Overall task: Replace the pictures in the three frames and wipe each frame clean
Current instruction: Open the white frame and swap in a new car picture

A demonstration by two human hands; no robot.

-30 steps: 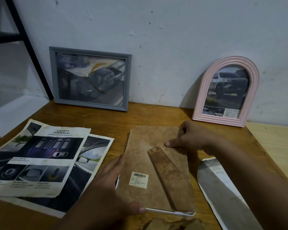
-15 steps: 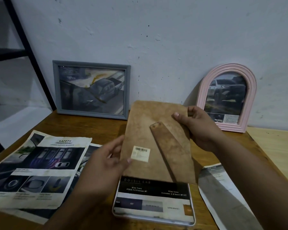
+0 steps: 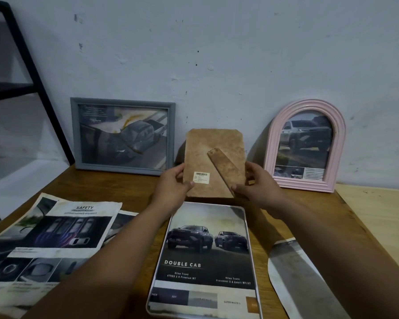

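Note:
A brown backing board [image 3: 213, 153] with a stand leg and a barcode sticker is held upright above the table. My left hand [image 3: 174, 184] grips its left edge and my right hand [image 3: 257, 184] grips its right edge. Below it a white frame [image 3: 251, 229] lies flat and holds a "DOUBLE CAB" truck picture [image 3: 205, 254]. A grey rectangular frame [image 3: 122, 135] and a pink arched frame [image 3: 305, 145] lean on the wall, each with a truck picture inside.
Loose printed pages [image 3: 53, 240] lie on the wooden table [image 3: 124, 187] at the left. Another curled page [image 3: 295, 277] lies at the right. A black shelf post [image 3: 39, 84] slants at the far left. A lighter tabletop [image 3: 376, 217] adjoins on the right.
Both hands lifted the backing board off the flat white frame and raised it towards the wall, uncovering the truck picture. My left hand shifted from the board's face to its left edge.

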